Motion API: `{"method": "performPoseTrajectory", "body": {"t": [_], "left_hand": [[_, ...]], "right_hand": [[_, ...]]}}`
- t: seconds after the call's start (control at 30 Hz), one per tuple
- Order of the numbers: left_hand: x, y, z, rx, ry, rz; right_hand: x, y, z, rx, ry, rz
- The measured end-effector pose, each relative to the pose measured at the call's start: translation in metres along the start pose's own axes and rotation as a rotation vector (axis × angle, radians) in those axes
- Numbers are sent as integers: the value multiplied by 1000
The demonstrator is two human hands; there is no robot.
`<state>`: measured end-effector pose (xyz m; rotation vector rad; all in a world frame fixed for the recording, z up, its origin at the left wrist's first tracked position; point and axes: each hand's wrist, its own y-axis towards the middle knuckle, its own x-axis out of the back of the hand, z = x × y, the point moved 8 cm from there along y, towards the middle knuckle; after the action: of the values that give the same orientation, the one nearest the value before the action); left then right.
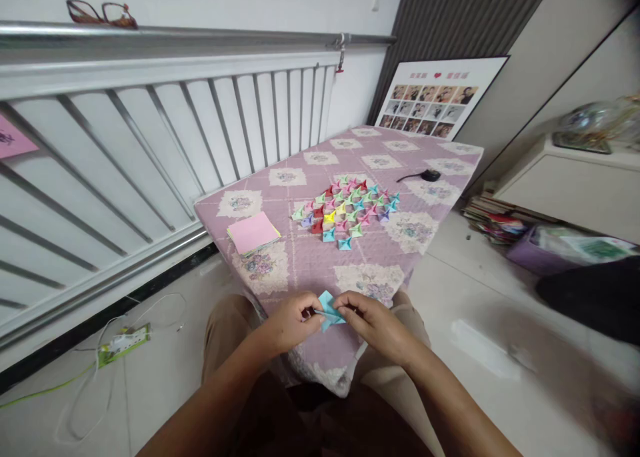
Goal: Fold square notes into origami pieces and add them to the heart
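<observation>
A partly folded piece of light blue origami paper [329,308] is held over the near end of the table. Its left side is pinched between the thumb and fingers of my left hand [296,318]. On its right side, the thumb and fingertips of my right hand [367,318] grip the paper. Beyond my hands, small folded paper pieces [341,209] in red, pink, green, yellow, blue and purple stand in rows on the cloth. To the left lies a stack of square paper [254,233] with a pink sheet on top.
A purple flowered cloth [310,263] covers the table. A black object with a cord [430,175] lies towards its far right, and a photo board [440,97] leans behind. A white radiator [250,117] runs along the left; a power strip [125,342] is on the floor.
</observation>
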<state>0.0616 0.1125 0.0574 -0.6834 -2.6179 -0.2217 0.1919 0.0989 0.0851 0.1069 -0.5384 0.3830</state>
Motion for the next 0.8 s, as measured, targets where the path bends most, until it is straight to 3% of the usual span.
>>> {"method": "performPoseTrajectory", "body": {"t": [0.23, 0.4, 0.53, 0.8], "left_hand": [[-6, 1, 19, 150, -340, 62], [-17, -4, 19, 241, -539, 156], [-24, -8, 17, 286, -573, 224], [-22, -6, 15, 275, -583, 181]], "right_hand": [[-4, -4, -8, -9, 150, 144], [-8, -1, -17, -28, 181, 93], [-8, 1, -17, -23, 161, 48], [-9, -1, -16, -42, 188, 78]]}}
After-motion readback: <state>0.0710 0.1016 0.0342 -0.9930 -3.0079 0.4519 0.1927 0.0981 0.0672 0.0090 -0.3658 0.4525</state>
